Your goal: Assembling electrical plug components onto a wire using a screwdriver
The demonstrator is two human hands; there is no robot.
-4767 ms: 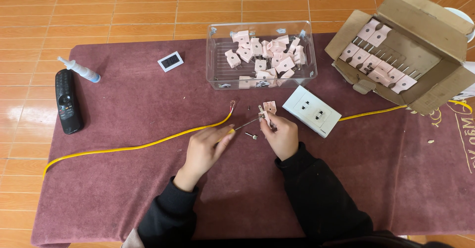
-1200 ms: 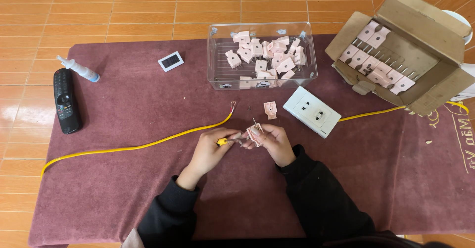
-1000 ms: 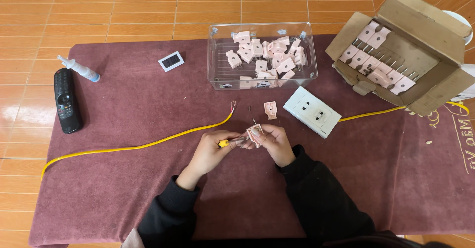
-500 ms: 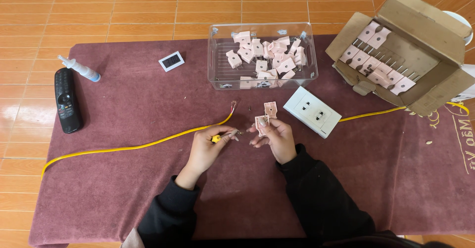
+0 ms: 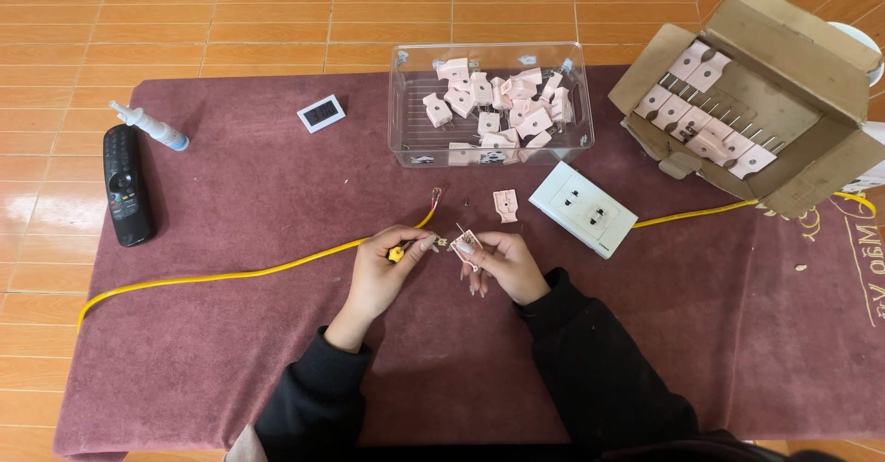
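Plug half point(image 5: 466, 243), pink and small, is held just below the middle of the frame, pinched in the fingers of the right hand point(image 5: 502, 264). At the far left of the frame a black remote point(image 5: 125, 183) and a small white bottle point(image 5: 149, 127) are seen on the maroon counter point(image 5: 230, 351). A yellow cable point(image 5: 230, 274) is laid from the left edge toward the centre. The left hand point(image 5: 383, 273) is closed around a small yellow-handled screwdriver point(image 5: 398, 251), whose tip is pointed rightward at the plug half; the two are nearly touching, and whether they meet cannot be told. The tool's long axis runs roughly level across the frame. The plug half lies just right of the left hand's fingers. Further right, a second pink piece point(image 5: 504, 206), a white socket block point(image 5: 583, 208), a clear bin point(image 5: 402, 112) of pink plugs, and an open cardboard box point(image 5: 811, 56) are seen.
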